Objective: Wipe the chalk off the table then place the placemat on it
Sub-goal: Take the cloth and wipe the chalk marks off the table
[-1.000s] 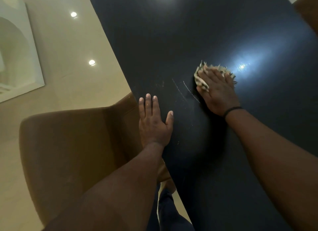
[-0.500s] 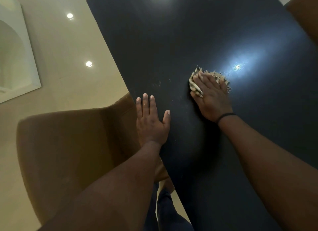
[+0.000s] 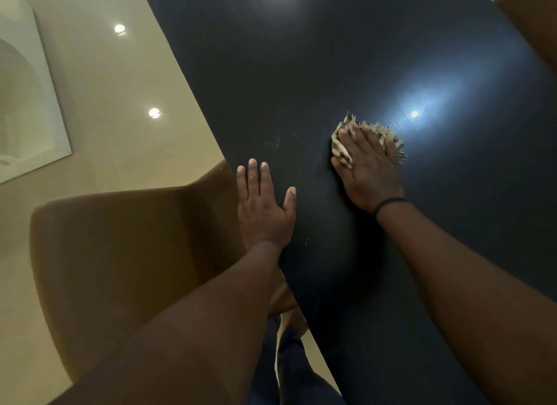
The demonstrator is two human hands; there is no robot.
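One fringed cloth [image 3: 340, 147] sits mid-tabletop [image 3: 331, 58] under your right hand [image 3: 369, 169], fingers [image 3: 363, 138] straight and together, pressing it flat. Faint chalk smudge [image 3: 280, 139] at its 9 o'clock. Your left hand [image 3: 262, 205] lies flat at the tabletop edge, fingers close together, thumb out. One brown chair [image 3: 120, 254] at 8 o'clock.

left hand [image 3: 262, 208] flat, fingers straight, right hand [image 3: 369, 169] palm-down, both arms extended
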